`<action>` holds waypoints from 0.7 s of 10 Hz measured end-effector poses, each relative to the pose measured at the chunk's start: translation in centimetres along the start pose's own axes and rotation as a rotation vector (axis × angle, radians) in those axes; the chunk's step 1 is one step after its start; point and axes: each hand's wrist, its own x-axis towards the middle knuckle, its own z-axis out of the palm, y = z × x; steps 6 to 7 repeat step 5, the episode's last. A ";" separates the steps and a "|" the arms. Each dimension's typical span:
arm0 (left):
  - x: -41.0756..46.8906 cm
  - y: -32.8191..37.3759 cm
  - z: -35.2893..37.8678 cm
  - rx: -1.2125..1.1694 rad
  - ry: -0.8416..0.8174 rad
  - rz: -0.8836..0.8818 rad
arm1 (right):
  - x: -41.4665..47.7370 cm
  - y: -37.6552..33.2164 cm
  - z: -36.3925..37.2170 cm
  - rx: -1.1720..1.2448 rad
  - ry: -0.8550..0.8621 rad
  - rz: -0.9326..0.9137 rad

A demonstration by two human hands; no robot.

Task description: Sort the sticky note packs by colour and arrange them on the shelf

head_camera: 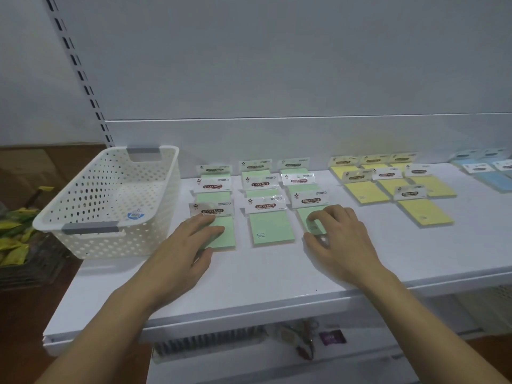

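Nudging gently should make the row straight: left hand (191,239) lies flat on left pack (225,231), right hand (340,236) pinches right pack (304,214).

White shelf (277,278), basket (116,242), green packs (270,225), yellow packs (365,191), seemingly blue packs (493,177)

I look down on a white shelf (277,278), its front edge glossy under soft, even light with no hard shadows. Behind it rises a pale grey back panel (277,65) crossed by one horizontal seam. At the panel's left, a white upright (83,76) with a row of dark slots runs up at a slant. Left of that I see a plain pale wall (22,79). A brown floor (25,322) shows at lower left, where a dark wire basket (36,267) holds yellow-green packets (13,239). A lower shelf (277,367) sits beneath.
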 end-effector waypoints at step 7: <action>0.1 1.5 -0.9 0.043 0.044 0.084 | -0.4 0.6 -1.5 0.144 0.000 -0.090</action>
